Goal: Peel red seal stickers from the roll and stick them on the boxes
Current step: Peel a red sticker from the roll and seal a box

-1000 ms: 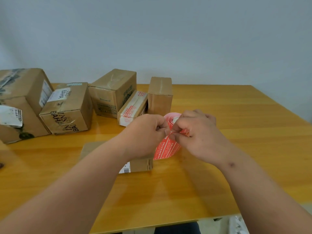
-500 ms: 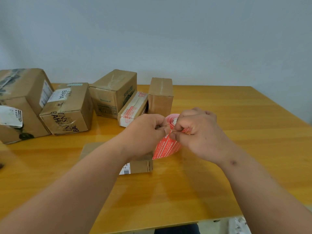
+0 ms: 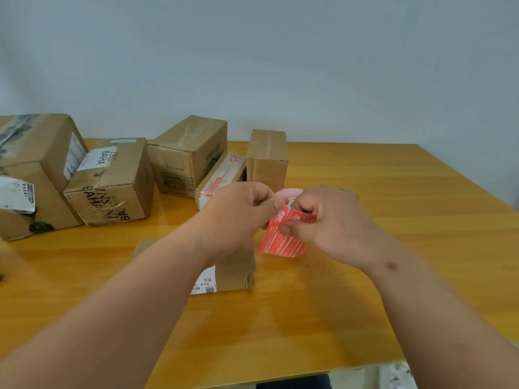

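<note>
red sticker roll [image 3: 282, 240] is pinched between left hand [image 3: 241, 211] and right hand [image 3: 331, 220] above the desk [image 3: 365, 290]; peeling underway. one rear box [image 3: 222, 178] seems sealed; nearest box [image 3: 233, 273] apparently unsealed.

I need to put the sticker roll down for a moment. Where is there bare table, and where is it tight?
The table is bare right of the right hand, out to its far and right edges, and along the near edge between the forearms. It is crowded at far left, where the cardboard boxes cluster, and under the left hand, where a flat box lies.
</note>
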`<state>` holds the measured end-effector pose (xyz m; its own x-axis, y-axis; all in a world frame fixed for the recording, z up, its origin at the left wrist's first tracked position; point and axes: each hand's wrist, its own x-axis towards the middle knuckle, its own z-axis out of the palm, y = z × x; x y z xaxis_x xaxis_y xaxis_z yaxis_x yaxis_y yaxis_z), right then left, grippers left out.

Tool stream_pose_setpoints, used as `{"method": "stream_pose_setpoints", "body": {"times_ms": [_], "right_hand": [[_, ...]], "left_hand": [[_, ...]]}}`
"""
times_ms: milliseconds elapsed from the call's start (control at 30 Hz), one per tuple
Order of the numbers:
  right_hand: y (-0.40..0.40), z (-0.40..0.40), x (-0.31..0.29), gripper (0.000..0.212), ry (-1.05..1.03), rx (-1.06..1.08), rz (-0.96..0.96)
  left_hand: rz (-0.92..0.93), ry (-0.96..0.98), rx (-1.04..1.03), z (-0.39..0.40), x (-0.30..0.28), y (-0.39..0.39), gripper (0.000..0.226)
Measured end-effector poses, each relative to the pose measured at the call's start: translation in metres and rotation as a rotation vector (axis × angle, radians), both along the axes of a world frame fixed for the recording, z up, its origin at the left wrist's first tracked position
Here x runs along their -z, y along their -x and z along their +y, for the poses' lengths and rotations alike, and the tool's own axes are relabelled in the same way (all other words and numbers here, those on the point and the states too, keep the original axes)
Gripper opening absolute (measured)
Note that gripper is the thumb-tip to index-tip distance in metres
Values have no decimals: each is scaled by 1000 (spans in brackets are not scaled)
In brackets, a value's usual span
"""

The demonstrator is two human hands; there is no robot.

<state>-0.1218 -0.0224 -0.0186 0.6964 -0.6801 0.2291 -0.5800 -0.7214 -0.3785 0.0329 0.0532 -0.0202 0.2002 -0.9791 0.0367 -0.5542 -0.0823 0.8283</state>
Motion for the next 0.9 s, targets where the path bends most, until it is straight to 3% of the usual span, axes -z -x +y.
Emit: {"method": "stream_pose_setpoints", "body": {"times_ms": [200,600,900], "right_hand": [[0,1,-1,40,-14,-37,31],[-1,3,5,49,59,-36,-6],[-2,4,2,38,28,-31,-22]], "left_hand": [[-65,-11,30,4,-2,0,24],[116,-59,4,6,4,1,24],[174,-79,-32,4,5,-2,25]]}}
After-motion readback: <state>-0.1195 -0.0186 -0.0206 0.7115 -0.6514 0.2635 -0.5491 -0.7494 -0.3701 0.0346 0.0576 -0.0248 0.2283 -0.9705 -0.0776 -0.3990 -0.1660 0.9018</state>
